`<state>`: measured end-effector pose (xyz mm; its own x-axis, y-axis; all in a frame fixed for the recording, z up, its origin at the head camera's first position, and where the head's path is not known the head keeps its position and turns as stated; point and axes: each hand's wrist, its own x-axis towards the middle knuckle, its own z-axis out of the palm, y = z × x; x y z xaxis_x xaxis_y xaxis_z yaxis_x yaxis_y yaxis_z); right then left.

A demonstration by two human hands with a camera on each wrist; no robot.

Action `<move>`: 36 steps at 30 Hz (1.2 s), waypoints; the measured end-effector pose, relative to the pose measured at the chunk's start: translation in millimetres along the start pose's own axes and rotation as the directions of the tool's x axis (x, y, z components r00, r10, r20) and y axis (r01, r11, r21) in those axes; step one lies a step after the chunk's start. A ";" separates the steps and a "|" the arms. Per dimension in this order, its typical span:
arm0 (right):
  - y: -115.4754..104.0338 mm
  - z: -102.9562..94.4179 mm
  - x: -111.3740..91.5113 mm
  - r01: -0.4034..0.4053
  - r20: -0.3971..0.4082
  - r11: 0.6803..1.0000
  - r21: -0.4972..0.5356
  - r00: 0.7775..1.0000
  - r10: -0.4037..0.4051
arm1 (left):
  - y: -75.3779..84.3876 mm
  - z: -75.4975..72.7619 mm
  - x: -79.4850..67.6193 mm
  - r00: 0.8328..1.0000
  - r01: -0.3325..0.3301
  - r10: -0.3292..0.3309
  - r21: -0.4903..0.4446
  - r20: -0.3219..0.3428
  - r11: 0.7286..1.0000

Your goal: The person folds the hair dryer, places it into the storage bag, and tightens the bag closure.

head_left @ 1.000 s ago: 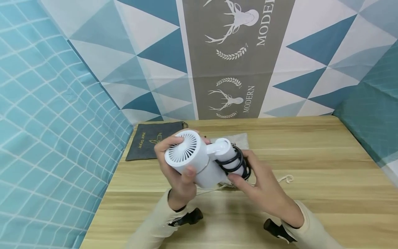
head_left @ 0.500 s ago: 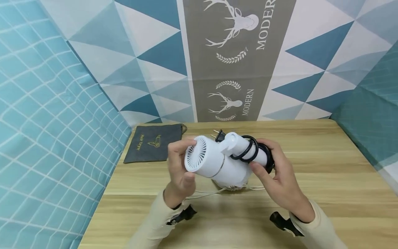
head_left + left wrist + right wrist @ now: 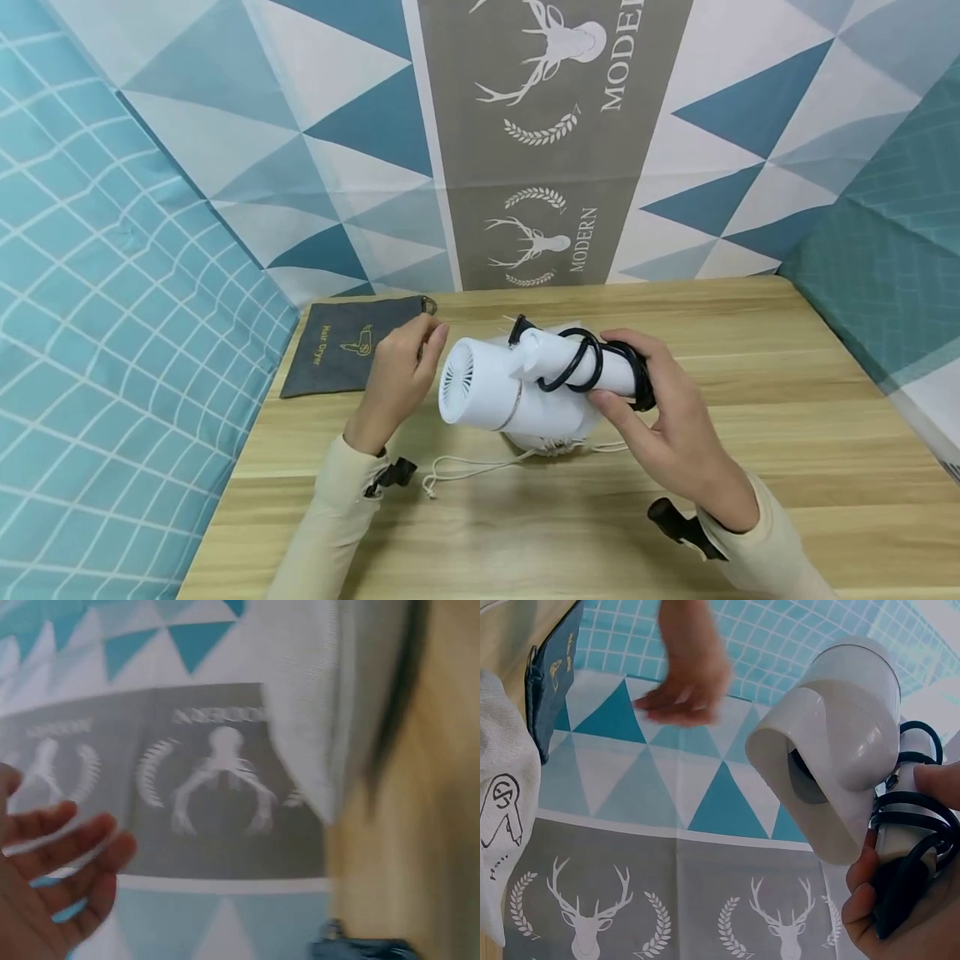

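Observation:
My right hand (image 3: 667, 417) grips the folded handle of a white hair dryer (image 3: 551, 400) and holds it up over the table. A black cord (image 3: 585, 358) is wound round that handle, and its plug (image 3: 519, 327) sticks out at the top. The round slotted intake faces left; in the right wrist view the flat nozzle (image 3: 817, 825) shows. My left hand (image 3: 401, 367) is off the dryer, holding nothing, its fingers loosely bent. Beneath the dryer lies a cream drawstring pouch (image 3: 506, 795), mostly hidden in the head view, its string (image 3: 468, 464) trailing left.
A dark grey pouch (image 3: 333, 329) lettered "Hair Dryer" lies at the table's back left, close behind my left hand. Patterned cloth (image 3: 517, 150) rises along the back edge. Blue checked cloth (image 3: 112, 333) borders the wooden table (image 3: 750, 400) on the left.
My left hand has let go of the dryer's intake end and moved left. The right hand has kept hold; the dryer has turned from facing up to lying nearly level.

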<state>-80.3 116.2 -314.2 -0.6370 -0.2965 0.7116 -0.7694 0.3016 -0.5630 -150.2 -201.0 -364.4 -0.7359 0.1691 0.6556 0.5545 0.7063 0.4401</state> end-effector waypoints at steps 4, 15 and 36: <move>-2.5 -0.8 1.3 0.008 -0.024 1.000 -0.010 1.000 -0.009 | -29.0 11.2 -3.6 0.968 0.170 -0.184 0.095 0.169 0.981; -5.6 7.8 2.0 -0.001 0.046 1.000 -0.029 0.999 0.003 | -92.3 27.9 -33.9 0.746 0.366 -0.504 0.364 0.435 0.856; 17.5 27.3 -0.4 -0.039 0.181 0.980 -0.193 0.981 0.075 | -85.3 18.0 -22.7 0.666 0.269 -0.374 0.259 0.646 0.928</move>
<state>-94.9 96.8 -335.8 -0.6910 -0.4318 0.5797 -0.7200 0.4823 -0.4990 -187.8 -252.7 -427.9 -0.9481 0.2926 -0.1245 0.2154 0.8789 0.4257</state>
